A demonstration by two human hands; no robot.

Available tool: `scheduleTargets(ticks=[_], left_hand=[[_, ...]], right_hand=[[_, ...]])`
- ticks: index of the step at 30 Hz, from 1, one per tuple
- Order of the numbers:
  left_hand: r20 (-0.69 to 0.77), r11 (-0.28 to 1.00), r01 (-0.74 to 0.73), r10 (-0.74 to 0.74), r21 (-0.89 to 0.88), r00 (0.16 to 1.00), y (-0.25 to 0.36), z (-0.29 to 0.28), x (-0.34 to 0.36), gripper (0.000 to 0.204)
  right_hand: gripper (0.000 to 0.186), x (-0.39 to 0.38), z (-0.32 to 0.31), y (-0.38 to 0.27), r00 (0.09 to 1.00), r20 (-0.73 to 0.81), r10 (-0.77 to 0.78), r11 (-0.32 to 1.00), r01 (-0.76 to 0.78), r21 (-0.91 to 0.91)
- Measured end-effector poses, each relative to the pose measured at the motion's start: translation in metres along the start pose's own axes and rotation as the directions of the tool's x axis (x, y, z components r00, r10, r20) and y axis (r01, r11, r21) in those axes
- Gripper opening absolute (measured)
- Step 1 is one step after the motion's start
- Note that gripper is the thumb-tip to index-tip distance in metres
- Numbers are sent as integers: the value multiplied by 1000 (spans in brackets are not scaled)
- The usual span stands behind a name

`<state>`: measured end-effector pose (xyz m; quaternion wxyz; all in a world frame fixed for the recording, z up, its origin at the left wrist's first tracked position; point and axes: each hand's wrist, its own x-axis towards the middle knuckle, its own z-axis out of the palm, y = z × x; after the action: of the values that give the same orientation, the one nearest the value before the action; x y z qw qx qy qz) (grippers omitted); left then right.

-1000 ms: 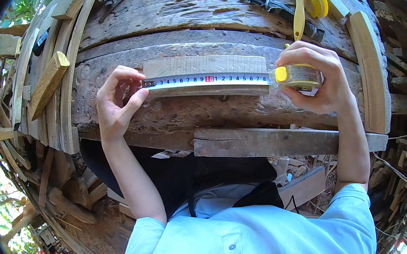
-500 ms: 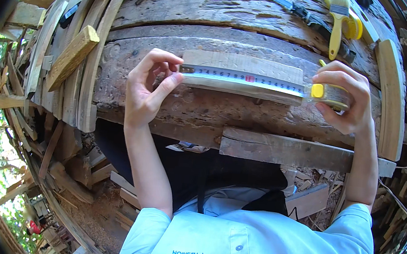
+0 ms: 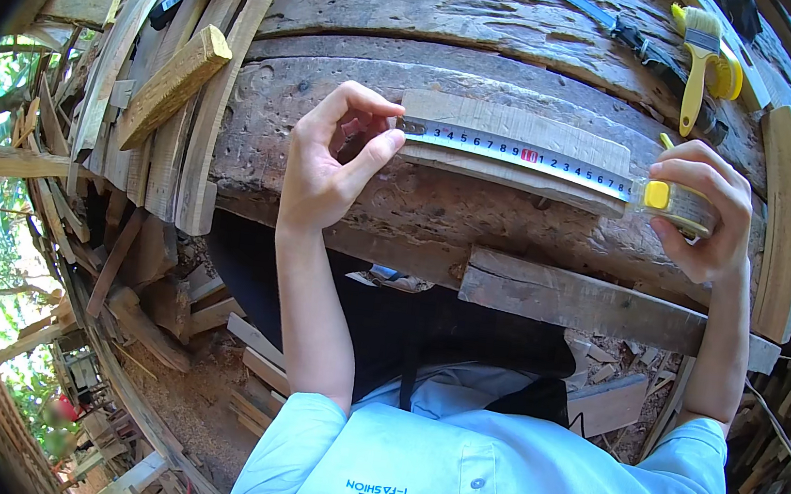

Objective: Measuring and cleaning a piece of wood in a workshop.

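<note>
A short wooden board [image 3: 517, 119] lies on the rough, worn workbench [image 3: 339, 55]. Along its length runs the blade of a tape measure [image 3: 688, 207], pulled out from a case with a yellow button. My left hand [image 3: 337, 148] pinches the hooked end of the blade between thumb and forefinger at the board's left end. Wrapped round the case just past the board's right end is my right hand [image 3: 713, 200]. The blade lies nearly straight across the board's face between the two hands.
At the back right are a paintbrush [image 3: 697, 62] with a yellow handle and a blue-bladed handsaw [image 3: 579, 9]. Long planks [image 3: 223, 91] line the left edge, with a wood block [image 3: 175, 85] on them. Another plank [image 3: 575, 297] lies along the front edge.
The whole view has shifted, so bench, board and hands appear farther right and slightly tilted. Both hands keep their grip on the tape measure, which still spans the board.
</note>
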<state>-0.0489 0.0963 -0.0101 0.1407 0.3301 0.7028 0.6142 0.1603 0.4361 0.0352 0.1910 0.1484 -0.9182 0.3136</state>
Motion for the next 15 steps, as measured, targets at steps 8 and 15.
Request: scheduleTargets(ticks=[8, 15], left_hand=[[51, 997, -66, 68, -33, 996, -1, -2, 3, 10], [-2, 999, -33, 33, 0, 999, 1, 3, 0, 14]], right_hand=[[40, 1, 2, 0, 1000, 7, 6, 1000, -6, 29], [40, 0, 3, -1, 1000, 0, -2, 1000, 2, 26]])
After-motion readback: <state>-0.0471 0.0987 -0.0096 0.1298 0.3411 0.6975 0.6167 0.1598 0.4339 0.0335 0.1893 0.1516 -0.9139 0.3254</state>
